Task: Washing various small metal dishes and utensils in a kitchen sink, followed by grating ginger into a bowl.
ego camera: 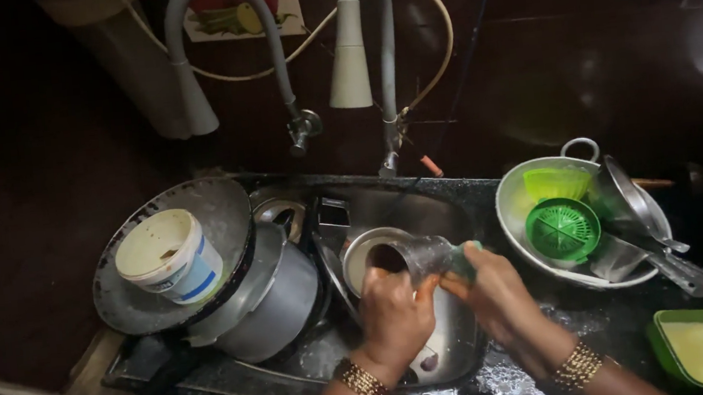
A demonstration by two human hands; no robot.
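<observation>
Over the sink (443,214), left hand (393,314) fingers clamp a clear glass (417,255); right hand (498,291) fingers pinch a green scrubber (464,255) against it. Unwashed pots (272,304) wait left of the sink.

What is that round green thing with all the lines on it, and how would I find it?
Start at the sink in the middle, then look to its right for the big pale bowl on the dark counter. The round green juicer top lies inside it, below a lighter yellow-green piece and left of the metal utensils. It alone is dark green with ridges fanning out from its centre.
</observation>
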